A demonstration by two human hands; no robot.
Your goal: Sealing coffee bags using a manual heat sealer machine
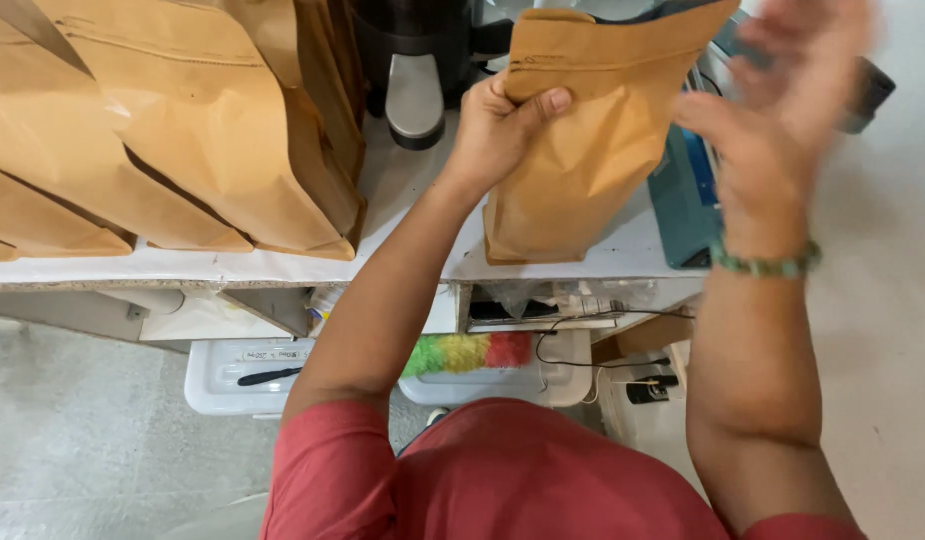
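At the far left I note a batch of brown kraft-paper stand-up pouches (163,130), filled and leaning against one another on the white table (233,268). They look finished with, set aside in a row; whether their tops are sealed I cannot tell. Just right of them stands a black machine with a grey spout (415,70), probably a grinder, nothing under it.

At centre, the left hand (498,130) grips one more brown kraft-paper pouch (583,150) by its upper left edge, thumb across the front, holding it upright with its base on the table. It bulges as if filled. Its zip line is visible; I judge the top not yet sealed.

Behind and right of that pouch sits a blue box-shaped appliance (683,200), possibly a sealer. The right hand (783,110), blurred, is spread wide and holds nothing, near the pouch's upper right corner.

My judgement: several pouches done, this one filled and awaiting closure.
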